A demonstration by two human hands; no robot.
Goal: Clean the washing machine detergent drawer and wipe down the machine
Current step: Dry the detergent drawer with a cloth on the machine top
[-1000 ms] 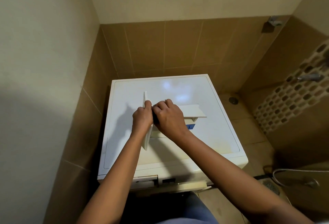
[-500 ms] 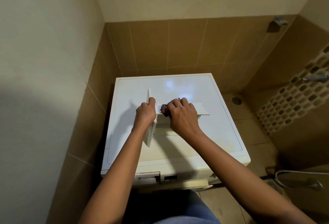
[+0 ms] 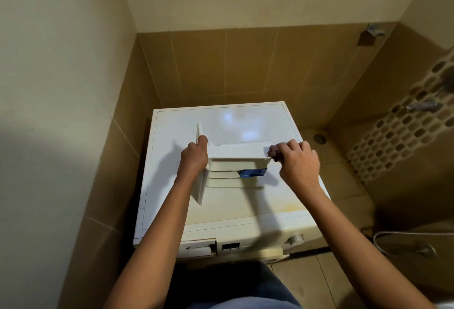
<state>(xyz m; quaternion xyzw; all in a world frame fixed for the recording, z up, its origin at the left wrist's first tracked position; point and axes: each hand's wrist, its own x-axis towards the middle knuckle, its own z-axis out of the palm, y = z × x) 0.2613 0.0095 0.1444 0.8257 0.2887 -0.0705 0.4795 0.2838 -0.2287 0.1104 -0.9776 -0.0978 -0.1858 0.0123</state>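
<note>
The white detergent drawer (image 3: pixel 237 161) lies on its side on top of the white washing machine (image 3: pixel 221 213), its front panel standing upright at the left and a blue insert showing at its right end. My left hand (image 3: pixel 194 157) grips that front panel near its top edge. My right hand (image 3: pixel 298 162) holds a small bunched brownish cloth (image 3: pixel 273 152) against the drawer's right end. The empty drawer slot (image 3: pixel 199 247) shows on the machine's front at lower left.
The machine sits in a corner between a cream wall on the left and brown tiled walls behind. To the right lie a tiled floor with a drain (image 3: pixel 319 138), wall taps (image 3: pixel 422 106) and a shower hose (image 3: pixel 405 242).
My right hand has slid the cloth along the drawer's top edge from beside my left hand to the drawer's right end. My left hand has kept its grip on the panel.
</note>
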